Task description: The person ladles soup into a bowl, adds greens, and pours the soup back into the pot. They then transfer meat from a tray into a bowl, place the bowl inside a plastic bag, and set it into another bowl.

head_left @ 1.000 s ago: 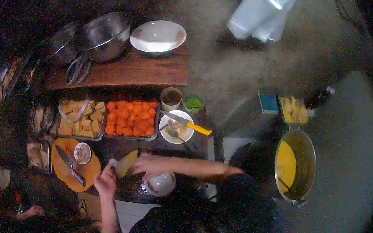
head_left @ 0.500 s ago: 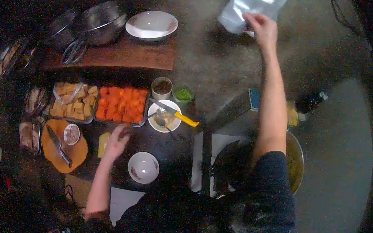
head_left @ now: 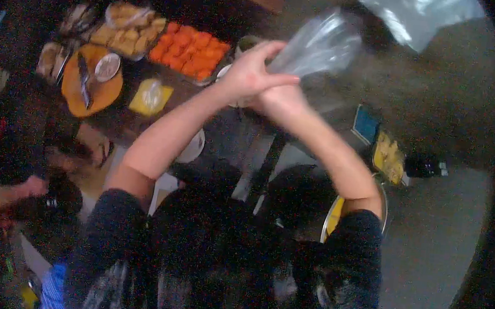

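A clear plastic bag (head_left: 325,45) stretches out past my two hands, which meet over the table. My left hand (head_left: 250,73) is closed at the near end of the bag, its thumb stretched across. Partly behind it, my right hand (head_left: 280,100) also grips that end; its fingers are mostly hidden and somewhat blurred. More clear plastic bags (head_left: 419,15) lie on the floor beyond. Under my wrists a white bowl (head_left: 225,72) is largely covered.
Left on the table are a tray of orange-red pieces (head_left: 189,52), tan chunks (head_left: 128,30), an orange cutting board (head_left: 100,94) with a knife (head_left: 83,80) and small bowl (head_left: 107,67), and a yellow packet (head_left: 151,97). Another person's hand (head_left: 14,196) is lower left. A pot (head_left: 334,218) stands right.
My right hand has come back from the bags on the floor with one plastic bag. My left hand has left the table to meet it. The view has shifted.
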`<move>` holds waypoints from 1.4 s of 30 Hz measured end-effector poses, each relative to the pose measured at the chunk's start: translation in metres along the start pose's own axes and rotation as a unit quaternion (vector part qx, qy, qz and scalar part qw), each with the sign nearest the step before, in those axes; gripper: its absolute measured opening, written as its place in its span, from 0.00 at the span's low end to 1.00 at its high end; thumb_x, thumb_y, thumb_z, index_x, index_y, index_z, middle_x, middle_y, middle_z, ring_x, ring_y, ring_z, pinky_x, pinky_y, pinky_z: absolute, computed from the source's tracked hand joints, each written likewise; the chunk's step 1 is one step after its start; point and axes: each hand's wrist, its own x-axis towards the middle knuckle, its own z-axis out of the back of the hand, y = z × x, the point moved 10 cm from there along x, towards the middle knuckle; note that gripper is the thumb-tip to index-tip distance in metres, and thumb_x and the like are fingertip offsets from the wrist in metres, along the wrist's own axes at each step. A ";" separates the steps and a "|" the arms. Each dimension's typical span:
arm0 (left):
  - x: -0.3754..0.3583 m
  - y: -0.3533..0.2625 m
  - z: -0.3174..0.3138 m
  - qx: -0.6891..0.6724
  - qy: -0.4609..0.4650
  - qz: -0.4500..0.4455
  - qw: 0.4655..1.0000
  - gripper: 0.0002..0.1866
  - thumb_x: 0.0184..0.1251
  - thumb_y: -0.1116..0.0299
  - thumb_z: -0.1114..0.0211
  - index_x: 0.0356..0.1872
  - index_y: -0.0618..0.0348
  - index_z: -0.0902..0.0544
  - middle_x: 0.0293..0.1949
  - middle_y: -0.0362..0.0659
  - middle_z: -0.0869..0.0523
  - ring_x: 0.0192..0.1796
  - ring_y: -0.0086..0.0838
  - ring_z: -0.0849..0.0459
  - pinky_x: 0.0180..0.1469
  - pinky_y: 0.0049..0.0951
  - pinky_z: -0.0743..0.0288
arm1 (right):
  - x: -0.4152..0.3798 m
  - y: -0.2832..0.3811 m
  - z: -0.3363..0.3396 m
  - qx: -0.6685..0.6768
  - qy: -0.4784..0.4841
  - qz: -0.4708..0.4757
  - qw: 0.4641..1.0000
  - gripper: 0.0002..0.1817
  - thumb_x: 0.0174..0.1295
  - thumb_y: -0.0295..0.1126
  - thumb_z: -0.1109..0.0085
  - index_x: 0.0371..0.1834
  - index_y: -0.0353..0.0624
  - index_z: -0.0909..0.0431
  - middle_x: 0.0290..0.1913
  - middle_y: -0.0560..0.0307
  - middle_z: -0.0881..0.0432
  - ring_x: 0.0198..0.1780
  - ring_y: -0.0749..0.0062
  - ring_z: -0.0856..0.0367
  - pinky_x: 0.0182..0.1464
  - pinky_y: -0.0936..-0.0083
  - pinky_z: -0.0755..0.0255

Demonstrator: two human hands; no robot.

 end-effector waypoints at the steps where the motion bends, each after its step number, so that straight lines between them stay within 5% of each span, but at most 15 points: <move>1: -0.015 0.031 -0.008 -0.038 0.022 0.065 0.997 0.25 0.48 0.59 0.35 0.46 0.61 0.28 0.40 0.46 0.23 0.43 0.31 0.24 0.43 0.28 0.30 | -0.023 -0.002 -0.057 0.058 0.157 -0.102 0.981 0.05 0.48 0.30 0.48 0.22 0.41 0.26 0.20 0.52 0.25 0.25 0.60 0.24 0.30 0.66 0.30; 5: -0.095 0.101 0.026 -0.095 -0.084 0.225 0.966 0.20 0.52 0.59 0.39 0.40 0.65 0.26 0.30 0.44 0.20 0.34 0.27 0.23 0.38 0.26 0.30 | -0.058 0.087 -0.103 0.111 0.325 -0.069 0.937 0.11 0.50 0.37 0.46 0.22 0.40 0.29 0.17 0.54 0.26 0.22 0.62 0.24 0.29 0.66 0.30; 9: -0.159 0.109 0.058 -0.104 -0.076 0.304 0.944 0.16 0.55 0.61 0.40 0.38 0.64 0.26 0.31 0.42 0.20 0.31 0.21 0.25 0.33 0.23 0.31 | -0.038 0.021 -0.043 0.460 -0.008 -0.286 0.840 0.15 0.48 0.43 0.43 0.32 0.43 0.25 0.28 0.54 0.22 0.30 0.62 0.23 0.34 0.70 0.29; 10: -0.169 0.100 0.062 -0.124 -0.062 0.324 0.936 0.15 0.55 0.62 0.40 0.38 0.63 0.26 0.31 0.40 0.20 0.30 0.19 0.25 0.30 0.21 0.32 | 0.004 0.028 0.016 0.134 -0.057 -0.114 0.983 0.20 0.44 0.39 0.38 0.39 0.41 0.27 0.38 0.53 0.24 0.41 0.60 0.25 0.43 0.71 0.32; 14: -0.199 0.101 0.067 -0.177 -0.044 0.350 0.919 0.15 0.54 0.66 0.39 0.41 0.59 0.28 0.31 0.38 0.21 0.28 0.16 0.27 0.27 0.15 0.34 | -0.002 -0.037 -0.060 0.239 0.013 -0.151 0.959 0.36 0.39 0.38 0.33 0.54 0.41 0.37 0.44 0.51 0.27 0.46 0.66 0.28 0.48 0.74 0.34; 16: -0.202 0.088 0.080 -0.100 -0.030 0.400 0.911 0.18 0.52 0.67 0.38 0.44 0.59 0.30 0.34 0.36 0.21 0.29 0.15 0.27 0.26 0.16 0.34 | -0.022 -0.025 -0.131 0.360 0.259 -0.209 0.871 0.30 0.43 0.34 0.36 0.51 0.39 0.35 0.40 0.51 0.23 0.40 0.71 0.24 0.40 0.80 0.30; 19: -0.227 0.120 0.104 -0.254 -0.202 0.387 0.863 0.22 0.53 0.61 0.39 0.47 0.58 0.30 0.39 0.36 0.23 0.38 0.16 0.27 0.34 0.17 0.34 | -0.070 0.003 -0.170 0.537 0.365 -0.313 0.693 0.24 0.45 0.29 0.39 0.47 0.39 0.33 0.35 0.53 0.21 0.34 0.74 0.22 0.31 0.84 0.29; 22: -0.256 0.140 0.103 -0.213 -0.160 0.474 0.839 0.22 0.55 0.58 0.42 0.48 0.57 0.30 0.40 0.36 0.23 0.41 0.19 0.27 0.39 0.18 0.35 | -0.113 0.028 -0.174 0.573 0.501 -0.300 0.576 0.21 0.45 0.25 0.41 0.45 0.40 0.33 0.35 0.53 0.21 0.34 0.73 0.22 0.33 0.81 0.29; 26: -0.245 0.137 0.093 -0.223 -0.108 0.413 0.876 0.21 0.56 0.58 0.43 0.49 0.58 0.30 0.41 0.35 0.23 0.41 0.19 0.27 0.38 0.18 0.35 | -0.085 -0.025 -0.201 0.623 0.271 -0.321 0.660 0.28 0.50 0.32 0.43 0.56 0.39 0.39 0.47 0.55 0.27 0.47 0.77 0.29 0.45 0.78 0.33; 32: -0.246 0.172 0.105 -0.234 -0.076 0.438 0.864 0.21 0.56 0.53 0.44 0.44 0.59 0.26 0.37 0.38 0.20 0.39 0.21 0.25 0.38 0.21 0.33 | -0.063 0.013 -0.245 0.540 0.403 -0.248 0.696 0.15 0.51 0.36 0.42 0.37 0.38 0.24 0.32 0.58 0.20 0.35 0.74 0.23 0.43 0.78 0.31; 35: -0.262 0.190 0.165 0.082 -0.103 0.530 0.838 0.22 0.55 0.51 0.43 0.40 0.60 0.24 0.35 0.40 0.19 0.37 0.26 0.23 0.39 0.23 0.32 | -0.067 0.013 -0.260 0.624 0.344 -0.333 0.618 0.12 0.49 0.37 0.41 0.29 0.38 0.21 0.25 0.59 0.20 0.26 0.76 0.24 0.34 0.79 0.31; 37: -0.239 0.173 0.160 0.171 -0.082 0.340 0.921 0.23 0.54 0.49 0.43 0.36 0.62 0.23 0.34 0.42 0.19 0.35 0.33 0.22 0.39 0.26 0.31 | -0.058 0.018 -0.263 0.615 0.314 -0.348 0.634 0.10 0.49 0.36 0.41 0.25 0.39 0.22 0.23 0.61 0.22 0.25 0.79 0.26 0.29 0.83 0.33; 38: -0.245 0.170 0.124 0.117 0.062 0.445 0.886 0.22 0.57 0.53 0.45 0.41 0.63 0.24 0.37 0.40 0.20 0.41 0.28 0.24 0.47 0.25 0.33 | -0.057 0.021 -0.263 0.605 0.289 -0.362 0.647 0.10 0.50 0.35 0.41 0.22 0.40 0.23 0.20 0.64 0.24 0.24 0.83 0.28 0.25 0.86 0.36; 40: -0.251 0.136 0.089 -0.084 0.027 0.554 0.828 0.19 0.57 0.55 0.44 0.39 0.62 0.23 0.36 0.40 0.20 0.39 0.26 0.24 0.45 0.23 0.33 | -0.053 0.042 -0.266 0.648 0.281 -0.369 0.604 0.08 0.49 0.33 0.40 0.22 0.40 0.25 0.21 0.63 0.25 0.23 0.82 0.29 0.25 0.86 0.37; 42: -0.252 0.144 0.082 -0.155 0.012 0.527 0.836 0.17 0.57 0.57 0.44 0.39 0.60 0.23 0.35 0.39 0.21 0.38 0.25 0.24 0.44 0.23 0.32 | -0.035 0.059 -0.265 0.594 0.254 -0.262 0.717 0.07 0.46 0.31 0.38 0.21 0.42 0.27 0.21 0.65 0.27 0.24 0.84 0.30 0.25 0.86 0.38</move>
